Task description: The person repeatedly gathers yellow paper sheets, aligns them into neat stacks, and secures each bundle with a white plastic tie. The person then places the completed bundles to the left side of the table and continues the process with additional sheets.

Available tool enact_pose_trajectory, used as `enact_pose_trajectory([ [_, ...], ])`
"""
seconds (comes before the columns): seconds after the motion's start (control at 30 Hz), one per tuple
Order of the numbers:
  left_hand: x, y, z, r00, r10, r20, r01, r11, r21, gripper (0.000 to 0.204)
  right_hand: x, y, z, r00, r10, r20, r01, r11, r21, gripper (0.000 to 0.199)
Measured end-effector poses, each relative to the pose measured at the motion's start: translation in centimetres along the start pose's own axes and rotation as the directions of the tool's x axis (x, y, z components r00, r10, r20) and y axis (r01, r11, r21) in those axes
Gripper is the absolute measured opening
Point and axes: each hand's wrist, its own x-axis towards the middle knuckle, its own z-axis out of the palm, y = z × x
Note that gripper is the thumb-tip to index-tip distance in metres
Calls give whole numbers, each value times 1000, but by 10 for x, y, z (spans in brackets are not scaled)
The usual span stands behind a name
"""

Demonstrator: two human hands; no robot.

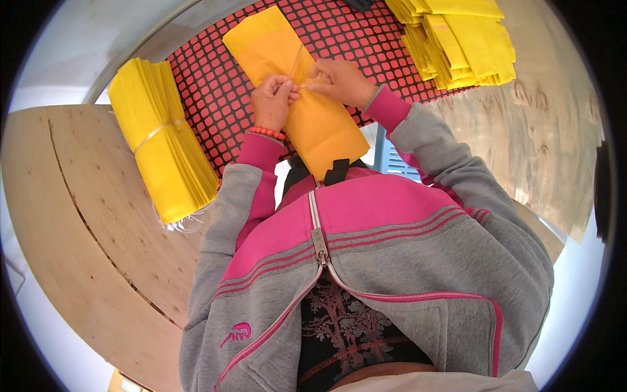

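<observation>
An orange-yellow bundle of flat, folded, fabric-like pieces lies slantwise in front of me, its near end close to my jacket. Around its middle runs a thin pale tie strip. My left hand is closed in a pinch over the bundle, at the strip. Facing it from the right, my right hand also pinches the strip, the fingertips of both hands nearly meeting. The exact shape of the strip between the fingers is too small to make out.
To the left, a yellow bundle bound with a pale band rests on the wooden table, loose white strings at its near end. A pile of yellow pieces sits far right. Red-and-black patterned cloth lies beneath the work.
</observation>
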Motion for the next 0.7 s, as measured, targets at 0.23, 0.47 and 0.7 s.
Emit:
enact_pose_trajectory([
  [0.23,1,-3,-2,1000,11,23,-10,1000,-29,11,-3,-10,-14,981,-58,185,117,939,-323,25],
  [0.47,1,0,-6,999,2,48,0,1000,-26,11,3,-5,-7,994,-14,104,-15,963,271,27],
  [0.7,3,-1,-9,998,-27,62,31,997,-72,11,9,-6,23,938,310,156,-289,450,845,27],
])
